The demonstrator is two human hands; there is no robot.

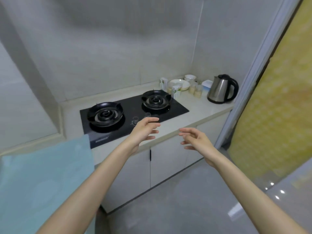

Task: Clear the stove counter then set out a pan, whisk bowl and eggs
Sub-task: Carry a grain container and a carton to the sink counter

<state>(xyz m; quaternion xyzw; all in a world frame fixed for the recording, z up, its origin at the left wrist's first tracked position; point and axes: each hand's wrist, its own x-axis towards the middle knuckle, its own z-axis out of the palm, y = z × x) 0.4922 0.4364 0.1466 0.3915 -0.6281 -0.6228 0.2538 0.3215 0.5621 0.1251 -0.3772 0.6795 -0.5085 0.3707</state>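
Observation:
A black two-burner gas stove (175,108) is set into the pale counter (202,107). My left hand (145,130) hovers over the stove's front right corner, fingers relaxed and spread, holding nothing. My right hand (195,138) hangs in front of the counter edge, also with loose, empty fingers. At the counter's back right stand a steel electric kettle (221,89), a white plate (179,84), a small white bowl (190,77), two small cartons (176,92) and several small jars (195,89). No pan, whisk bowl or eggs are in view.
White cabinet doors (167,164) run below the counter. A light blue cloth (42,179) covers the lower left. A yellow patterned panel (276,107) leans at the right, beside a pale door frame. The floor is glossy grey tile.

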